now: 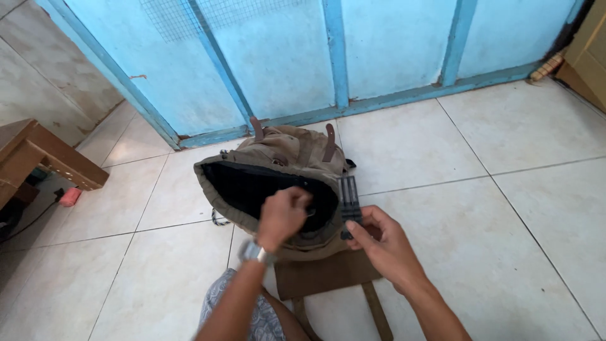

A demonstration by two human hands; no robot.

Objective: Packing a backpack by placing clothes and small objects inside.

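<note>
At the far left edge of the tiled floor [505,208], the corner of a brown wooden bench [44,158] jutted in beside a beige wall, with a small red object [70,196] lying on the tiles just under it. Near the middle of the floor, close to the foot of a pale blue panelled wall [284,57], an olive-brown canvas backpack [278,155] lay with its mouth gaping wide towards the camera, the dark lining showing inside and two brown leather straps [329,142] lying across its top. The person's left hand [282,215], a watch [255,252] on the wrist, was curled into a loose fist at the near rim of the opening, its fingers closed on the fabric there; what else it gripped, if anything, could not be told. Below the forearm, a patch of grey patterned clothing [224,303] covered the person's knee. The bag's brown flap [328,275] lay flat on the tiles under both hands, a strap trailing towards the bottom edge. Just right of the opening, the right hand [382,243] pinched the lower end of a slim, dark, ridged object [349,197] between thumb and fingertips, holding it upright against the backpack's right rim. At the far right corner, a yellowish wooden cabinet [584,57] stood against the wall.
</note>
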